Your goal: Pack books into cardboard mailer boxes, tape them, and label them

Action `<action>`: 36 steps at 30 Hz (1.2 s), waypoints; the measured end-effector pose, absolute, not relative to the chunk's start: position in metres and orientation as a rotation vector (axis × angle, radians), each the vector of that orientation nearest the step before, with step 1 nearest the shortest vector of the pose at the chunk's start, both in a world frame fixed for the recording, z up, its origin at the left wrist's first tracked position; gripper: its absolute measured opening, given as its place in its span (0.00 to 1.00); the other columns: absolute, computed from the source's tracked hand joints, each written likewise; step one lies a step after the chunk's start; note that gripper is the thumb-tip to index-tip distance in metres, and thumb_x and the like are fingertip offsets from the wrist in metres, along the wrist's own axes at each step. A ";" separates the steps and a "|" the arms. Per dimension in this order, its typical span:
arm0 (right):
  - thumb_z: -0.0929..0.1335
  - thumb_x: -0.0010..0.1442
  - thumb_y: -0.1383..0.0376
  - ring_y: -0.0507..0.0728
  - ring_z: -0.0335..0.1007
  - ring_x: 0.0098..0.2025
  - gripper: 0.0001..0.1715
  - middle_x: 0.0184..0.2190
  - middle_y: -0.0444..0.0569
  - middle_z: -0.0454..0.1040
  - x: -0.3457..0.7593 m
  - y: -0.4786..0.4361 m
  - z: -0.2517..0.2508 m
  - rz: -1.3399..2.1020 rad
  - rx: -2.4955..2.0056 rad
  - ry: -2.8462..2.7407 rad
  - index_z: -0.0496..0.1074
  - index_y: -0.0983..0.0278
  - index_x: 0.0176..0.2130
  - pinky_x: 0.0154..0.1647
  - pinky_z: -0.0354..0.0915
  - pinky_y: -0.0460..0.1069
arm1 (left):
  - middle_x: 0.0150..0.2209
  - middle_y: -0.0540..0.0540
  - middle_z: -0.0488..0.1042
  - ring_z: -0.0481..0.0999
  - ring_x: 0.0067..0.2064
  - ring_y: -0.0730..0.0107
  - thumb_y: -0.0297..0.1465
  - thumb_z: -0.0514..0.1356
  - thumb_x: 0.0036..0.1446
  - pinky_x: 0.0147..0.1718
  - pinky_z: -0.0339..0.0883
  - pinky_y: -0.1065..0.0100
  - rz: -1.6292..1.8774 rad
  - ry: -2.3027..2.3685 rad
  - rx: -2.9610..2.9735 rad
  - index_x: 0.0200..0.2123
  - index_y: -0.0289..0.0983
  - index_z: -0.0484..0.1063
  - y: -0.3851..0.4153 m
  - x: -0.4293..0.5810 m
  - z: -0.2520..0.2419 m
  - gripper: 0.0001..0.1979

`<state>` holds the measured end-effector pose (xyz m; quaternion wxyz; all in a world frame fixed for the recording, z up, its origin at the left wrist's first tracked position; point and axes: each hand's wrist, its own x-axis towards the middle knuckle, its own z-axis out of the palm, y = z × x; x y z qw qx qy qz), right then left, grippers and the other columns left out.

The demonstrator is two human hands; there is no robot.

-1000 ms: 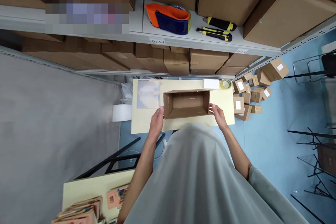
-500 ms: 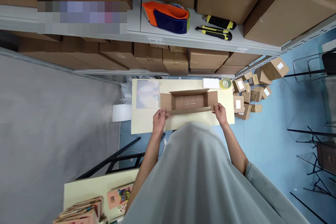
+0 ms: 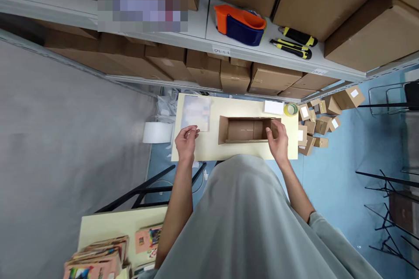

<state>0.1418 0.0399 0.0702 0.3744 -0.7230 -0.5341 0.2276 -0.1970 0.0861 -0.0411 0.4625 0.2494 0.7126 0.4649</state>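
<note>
An open cardboard box (image 3: 240,130) stands on the cream table, longer side to side, its inside showing. My right hand (image 3: 279,141) is at the box's right end with thumb and fingers apart; whether it touches the end flap I cannot tell. Away to the left of the box, my left hand (image 3: 186,143) hovers over the table with loosely bent fingers and nothing visible in them. Just beyond its fingertips lies a flat, pale, blurred sheet or packet (image 3: 196,112).
The table (image 3: 209,150) also bears a white box (image 3: 273,107) and a tape roll (image 3: 291,109). Overhead, a shelf (image 3: 193,30) holds an orange-and-blue tape dispenser (image 3: 242,26) and utility knives (image 3: 293,48). Parcels (image 3: 322,124) lie right; booklets (image 3: 101,257) sit lower left.
My left hand has let go of the box's left end and moved left toward the pale sheet. My right hand has loosened its hold. The box now rests flatter on the table.
</note>
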 end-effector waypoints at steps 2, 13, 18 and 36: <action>0.67 0.74 0.54 0.63 0.73 0.65 0.20 0.60 0.58 0.77 0.104 0.052 0.082 0.666 -1.757 -1.466 0.76 0.59 0.59 0.69 0.69 0.64 | 0.42 0.42 0.84 0.86 0.44 0.61 0.44 0.70 0.54 0.52 0.78 0.58 1.146 1.752 0.634 0.41 0.37 0.79 0.089 -0.213 -0.044 0.17; 0.70 0.71 0.56 0.65 0.77 0.63 0.30 0.65 0.60 0.73 -0.099 0.120 -0.006 1.328 -1.781 -1.502 0.70 0.61 0.67 0.66 0.73 0.59 | 0.48 0.37 0.84 0.84 0.53 0.52 0.40 0.67 0.58 0.57 0.77 0.53 1.028 1.789 0.804 0.39 0.37 0.79 0.116 -0.281 -0.095 0.12; 0.71 0.68 0.61 0.67 0.72 0.68 0.34 0.67 0.65 0.71 -0.145 0.161 -0.075 1.364 -2.204 -1.133 0.66 0.69 0.68 0.71 0.67 0.58 | 0.64 0.32 0.76 0.73 0.68 0.48 0.34 0.63 0.62 0.68 0.68 0.50 0.845 1.854 0.968 0.53 0.36 0.80 0.151 -0.293 -0.145 0.17; 0.69 0.61 0.70 0.61 0.78 0.46 0.08 0.36 0.48 0.78 -0.166 0.177 -0.077 1.293 -2.247 -0.582 0.69 0.59 0.41 0.54 0.72 0.54 | 0.31 0.48 0.80 0.81 0.35 0.62 0.34 0.65 0.50 0.42 0.76 0.63 0.762 1.825 0.771 0.40 0.39 0.75 0.183 -0.319 -0.122 0.13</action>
